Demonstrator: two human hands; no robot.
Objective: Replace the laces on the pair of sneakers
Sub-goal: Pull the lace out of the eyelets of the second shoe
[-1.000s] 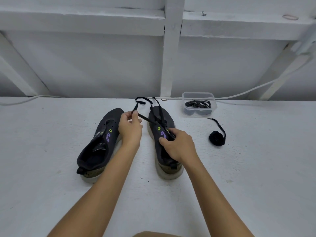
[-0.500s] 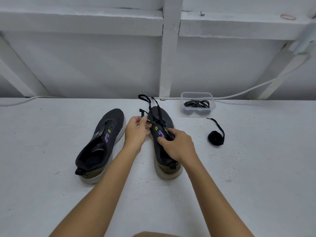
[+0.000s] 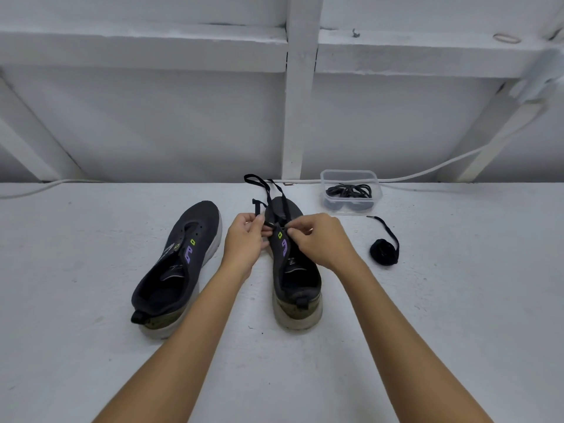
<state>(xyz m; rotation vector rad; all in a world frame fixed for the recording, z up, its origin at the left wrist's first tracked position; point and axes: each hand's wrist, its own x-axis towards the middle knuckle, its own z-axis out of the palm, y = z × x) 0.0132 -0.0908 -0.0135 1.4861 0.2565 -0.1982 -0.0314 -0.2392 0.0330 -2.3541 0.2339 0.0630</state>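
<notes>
Both my hands were together over the front part of the right sneaker (image 3: 294, 270), which stood on the white tabletop (image 3: 427, 331) with its toe pointing away from me. My left hand (image 3: 244, 239) pinched the black lace (image 3: 268, 190) between the thumb and the first fingers, just at the left side of the eyelets. My right hand (image 3: 320, 239) pinched the same lace from the other side, with its fingers curled, very near to the left hand. I could not tell exactly which eyelet the lace passed through, because my fingers hid that place. The free part of the lace went up over the toe of the shoe and made a loop beyond it, close to the wall.

The left sneaker (image 3: 180, 264) lay beside, to the left, a little tilted, with its toe turned somewhat to the right. It had no lace in its eyelets. Both shoes were dark, with purple and green marks on the side and pale soles.

To the right of the right sneaker, well apart, a rolled black lace (image 3: 384, 250) lay on the tabletop, with one loose end stretched toward the wall. Behind it, near the wall, stood a clear plastic box (image 3: 351, 175) with more black laces inside. A white cable (image 3: 457, 160) ran along the back edge of the tabletop.
</notes>
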